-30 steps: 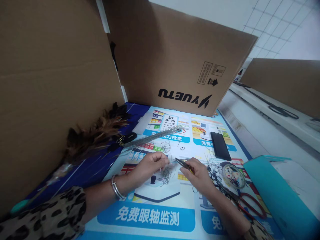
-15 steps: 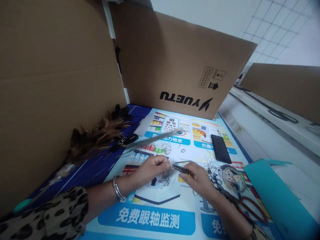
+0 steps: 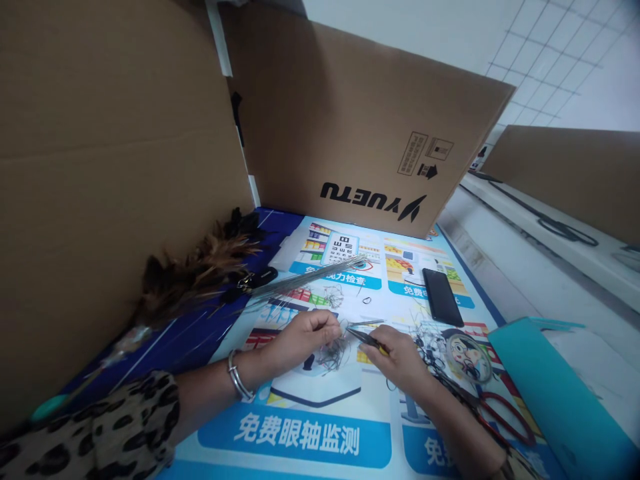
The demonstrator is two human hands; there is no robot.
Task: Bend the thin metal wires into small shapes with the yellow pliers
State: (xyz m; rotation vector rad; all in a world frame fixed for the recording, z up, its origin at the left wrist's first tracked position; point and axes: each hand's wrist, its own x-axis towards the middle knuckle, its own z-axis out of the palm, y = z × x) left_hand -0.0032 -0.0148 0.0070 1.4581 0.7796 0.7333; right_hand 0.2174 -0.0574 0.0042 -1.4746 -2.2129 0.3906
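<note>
My left hand (image 3: 318, 329) is closed, thumb and forefinger pinched together on a small piece of thin wire (image 3: 344, 325), whose exact shape is too small to make out. From the other side, my right hand (image 3: 397, 357) grips a pair of pliers (image 3: 369, 340) with dark jaws and yellow-and-black handles. Their tips meet the wire at my left fingertips. Under the hands lies a loose heap of cut wire bits (image 3: 334, 359). Beyond them, a bundle of long straight wires (image 3: 315, 273) rests slantwise on the printed sheet.
Tall cardboard panels (image 3: 370, 120) stand at the back and left. Brown feathers (image 3: 200, 257) lie along the left panel. To the right are a black phone (image 3: 443, 297), a round clear dish (image 3: 469, 358), red-handled scissors (image 3: 509, 417), black rings and a teal case (image 3: 560, 393).
The pliers have tilted slightly, and their tips have shifted a little at the left fingertips. My left hand has stayed nearly still; nothing was let go.
</note>
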